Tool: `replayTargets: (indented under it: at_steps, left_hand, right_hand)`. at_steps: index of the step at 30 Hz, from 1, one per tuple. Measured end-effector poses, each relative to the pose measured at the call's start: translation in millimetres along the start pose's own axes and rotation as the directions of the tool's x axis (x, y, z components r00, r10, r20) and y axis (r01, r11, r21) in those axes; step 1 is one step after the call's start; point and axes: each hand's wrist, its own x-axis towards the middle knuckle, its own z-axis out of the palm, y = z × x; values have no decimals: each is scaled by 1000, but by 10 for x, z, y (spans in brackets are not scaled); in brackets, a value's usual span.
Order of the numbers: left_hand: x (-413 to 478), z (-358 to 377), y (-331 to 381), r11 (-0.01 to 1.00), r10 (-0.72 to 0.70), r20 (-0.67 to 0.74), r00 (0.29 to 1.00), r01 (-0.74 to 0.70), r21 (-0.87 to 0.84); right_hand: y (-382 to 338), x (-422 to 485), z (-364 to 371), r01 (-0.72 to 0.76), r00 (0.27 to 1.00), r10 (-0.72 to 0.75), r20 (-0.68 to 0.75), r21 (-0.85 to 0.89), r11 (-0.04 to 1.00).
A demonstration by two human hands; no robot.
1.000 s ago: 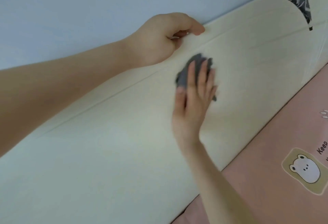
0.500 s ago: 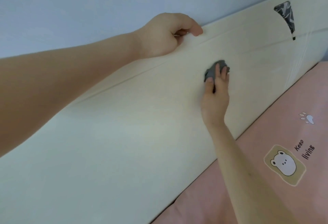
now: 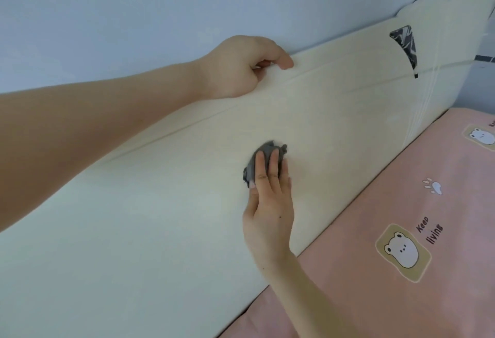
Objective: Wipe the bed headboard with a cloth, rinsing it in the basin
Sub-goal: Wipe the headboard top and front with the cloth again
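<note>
Head camera, mid-wipe: I see the right hand (image 3: 270,203) pressing a small grey cloth (image 3: 269,147) flat against the cream headboard (image 3: 160,203). Its fingers (image 3: 259,166) lie straight on top of the cloth, about mid-height on the headboard and below its horizontal seam (image 3: 187,125). The left hand (image 3: 241,67) hooks over the headboard's top edge, thumb on the front face and the other fingers curled behind, where the headboard meets the blue wall (image 3: 134,16).

By my reading the job is part-way at best. The cloth covers only a small spot, and wide stretches of headboard lie to either side, including the far end with the dark triangular patch (image 3: 404,43). No wet trail shows, so I cannot tell which parts are already wiped. The basin is out of view, so any rinse happens away from the headboard. A pink bedsheet (image 3: 388,203) runs along the headboard's foot.
</note>
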Motion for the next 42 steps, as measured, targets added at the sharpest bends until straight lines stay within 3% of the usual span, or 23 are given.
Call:
replayTargets:
  at_steps: [2,5,9,11,14,20,25,29,33,35,36,37,38,39,41,42]
  left_hand:
    - [-16,3,-11,1000,12,-11,1000,-12,23]
    - [-20,20,-7,1000,21,-17,1000,-21,5]
    - [-10,7,-1,1000,10,-13,1000,-10,22]
    - [-24,11,1,999,14,-10,1000,-14,35]
    - [-28,14,13,1000,11,-11,1000,-11,19]
    - [-14,15,-5,1000,-6,-22,1000,6,6]
    - [1,19,-7,999,28,-54,998,-26,32]
    - [24,43,6,989,90,-56,994,-83,120]
    - [-63,97,27,855,322,10,947,-295,426]
    - [-97,247,76,706,376,104,921,-357,612]
    - [-102,370,96,626,410,165,897,-409,664]
    - [-100,506,99,556,446,225,866,-466,688]
    - [-84,642,78,498,477,271,836,-511,701]
    - [-47,757,61,460,485,303,820,-534,710]
    - [97,894,52,457,467,331,820,-545,704]
    - [184,925,47,472,468,328,820,-546,692]
  right_hand:
    - [93,126,14,11,1000,-13,-29,-45,999]
    - [57,403,20,-145,983,147,-107,29,989]
    - [-90,-195,81,-34,998,29,-56,-91,995]
    - [17,-29,65,-34,997,28,-65,-96,995]
    - [-12,246,52,-143,981,146,-130,36,989]
    - [-72,-130,157,-16,982,28,-189,64,998]
    - [-90,177,138,-131,939,188,-288,207,970]
    - [-137,-476,242,12,985,18,-172,174,985]
    - [199,-604,434,127,988,-109,-108,183,975]
    - [584,-463,455,8,994,19,-103,249,969]
    - [809,-429,438,-133,978,175,-116,300,945]
    - [1057,-425,438,-317,920,378,-99,379,869]
    - [1300,-444,444,-511,801,598,-29,488,708]
    - [1513,-460,466,-659,631,772,79,579,480]
    - [1716,-429,533,-762,303,921,245,643,80]
    - [1677,-386,573,-769,208,944,255,639,-3]
